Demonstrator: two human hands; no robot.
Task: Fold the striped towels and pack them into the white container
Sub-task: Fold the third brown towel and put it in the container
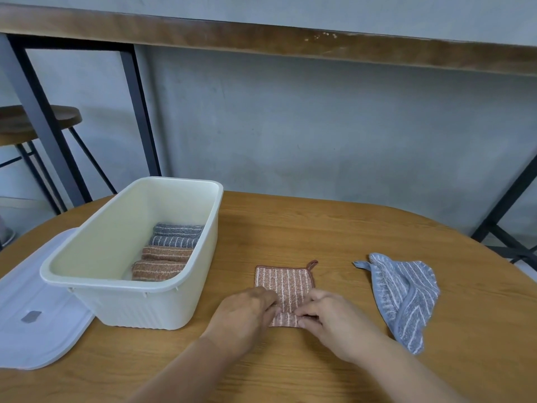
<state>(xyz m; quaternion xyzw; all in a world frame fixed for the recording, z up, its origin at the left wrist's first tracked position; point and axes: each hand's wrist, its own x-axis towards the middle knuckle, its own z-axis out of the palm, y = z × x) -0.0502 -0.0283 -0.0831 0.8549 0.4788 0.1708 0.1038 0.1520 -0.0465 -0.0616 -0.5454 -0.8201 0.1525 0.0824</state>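
Note:
A rust-orange striped towel (286, 282) lies flat on the wooden table (319, 228), its hanging loop at the far right corner. My left hand (247, 312) and my right hand (328, 314) both pinch its near edge, which is rolled or folded over. To the left stands the white container (139, 301), holding several rolled towels: two grey-blue ones (177, 235) at the back, two orange ones (164, 263) in front. A crumpled blue striped towel (404, 295) lies to the right of my hands.
The container's white lid (37, 324) lies flat at the table's left edge, partly under the container. Behind the table are a grey wall, a wooden shelf on black metal legs, and a round stool (37, 120) at far left.

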